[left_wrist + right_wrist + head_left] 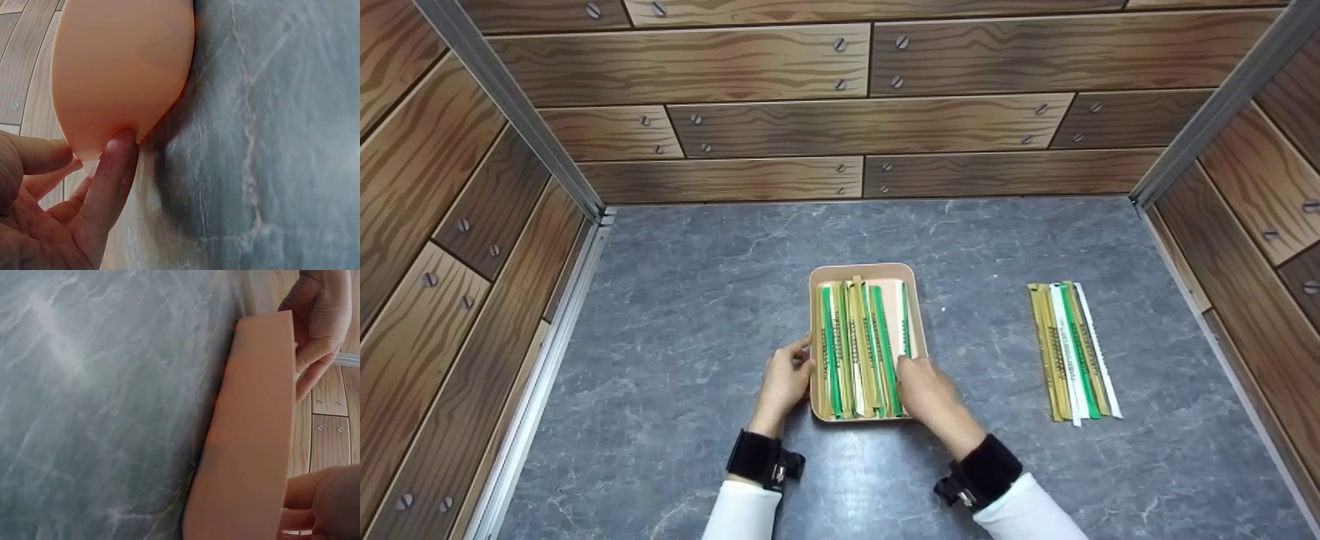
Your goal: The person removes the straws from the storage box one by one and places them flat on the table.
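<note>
Left hand point(785, 381) fingers straight against tray point(862, 271); right hand point(928, 391) grip unclear; sachet point(858, 349) print unreadable.

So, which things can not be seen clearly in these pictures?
- Print on the strips in the tray: too small, head view.
- Right hand fingertips: hidden inside the tray, head view.
- Tray contents: hidden by its wall in both wrist views.
- Loose strips: outside both wrist views.
</note>
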`<state>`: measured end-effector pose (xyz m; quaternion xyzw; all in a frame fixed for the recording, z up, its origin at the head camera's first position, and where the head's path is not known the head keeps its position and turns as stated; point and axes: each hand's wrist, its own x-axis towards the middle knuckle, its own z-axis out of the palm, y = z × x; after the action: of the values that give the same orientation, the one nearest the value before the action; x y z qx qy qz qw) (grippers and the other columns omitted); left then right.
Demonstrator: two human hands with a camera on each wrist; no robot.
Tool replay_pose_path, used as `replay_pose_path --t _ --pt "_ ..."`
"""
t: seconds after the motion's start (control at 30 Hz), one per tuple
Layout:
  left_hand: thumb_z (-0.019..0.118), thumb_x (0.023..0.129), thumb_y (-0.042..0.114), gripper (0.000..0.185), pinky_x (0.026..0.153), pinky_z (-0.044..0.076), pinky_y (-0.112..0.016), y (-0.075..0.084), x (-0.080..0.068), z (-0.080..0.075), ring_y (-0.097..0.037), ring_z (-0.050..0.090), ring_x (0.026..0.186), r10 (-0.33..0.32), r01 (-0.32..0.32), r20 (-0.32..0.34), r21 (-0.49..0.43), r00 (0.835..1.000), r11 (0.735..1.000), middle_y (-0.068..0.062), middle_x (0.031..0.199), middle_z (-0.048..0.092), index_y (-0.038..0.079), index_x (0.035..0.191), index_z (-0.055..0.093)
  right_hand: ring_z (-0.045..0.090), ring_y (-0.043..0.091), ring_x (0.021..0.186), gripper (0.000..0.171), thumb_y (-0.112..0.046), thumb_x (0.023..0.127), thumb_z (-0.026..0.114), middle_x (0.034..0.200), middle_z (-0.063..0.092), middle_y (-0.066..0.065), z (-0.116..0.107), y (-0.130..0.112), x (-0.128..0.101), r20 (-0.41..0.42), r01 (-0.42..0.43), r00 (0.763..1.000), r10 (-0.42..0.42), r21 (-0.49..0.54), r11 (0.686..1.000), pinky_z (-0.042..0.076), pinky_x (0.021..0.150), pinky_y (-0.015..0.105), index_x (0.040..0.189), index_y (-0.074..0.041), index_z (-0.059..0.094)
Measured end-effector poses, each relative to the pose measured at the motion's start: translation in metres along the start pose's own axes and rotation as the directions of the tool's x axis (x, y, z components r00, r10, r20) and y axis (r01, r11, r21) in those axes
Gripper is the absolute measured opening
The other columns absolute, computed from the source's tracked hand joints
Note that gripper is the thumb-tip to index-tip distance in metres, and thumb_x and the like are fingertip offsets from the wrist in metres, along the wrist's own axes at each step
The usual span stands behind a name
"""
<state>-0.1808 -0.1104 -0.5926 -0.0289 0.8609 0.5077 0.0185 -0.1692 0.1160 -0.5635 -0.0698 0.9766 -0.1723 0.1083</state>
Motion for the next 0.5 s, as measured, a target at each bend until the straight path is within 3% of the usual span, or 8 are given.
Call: replay_pose_path --t 0.23,0.5 --pt "0.064 0.089 0.000 0.045 0.076 0.053 -0.038 0.000 0.000 0.000 -0.021 0.065 0.080 -0.008 0.008 0.000 0.001 1.000 1.000 -0.012 0.095 0.068 0.004 0.134 0.060 0.062 0.034 0.061 0.006 0.008 0.082 0.065 0.074 0.059 0.020 0.012 0.001 0.001 -0.154 0.094 0.981 -0.122 -0.177 0.980 0.051 0.045 0.045 0.085 0.003 0.064" --pt "0.064 0.090 0.000 0.045 0.075 0.053 -0.037 0.001 0.001 -0.001 -0.020 0.066 0.081 -0.010 0.010 0.001 -0.009 1.000 1.000 -0.012 0.095 0.067 0.004 0.134 0.060 0.061 0.033 0.060 0.011 0.008 0.080 0.068 0.075 0.058 0.018 0.015 0.000 0.001 -0.198 0.104 0.969 -0.149 -0.221 0.970 0.051 0.044 0.045 0.090 0.004 0.067"
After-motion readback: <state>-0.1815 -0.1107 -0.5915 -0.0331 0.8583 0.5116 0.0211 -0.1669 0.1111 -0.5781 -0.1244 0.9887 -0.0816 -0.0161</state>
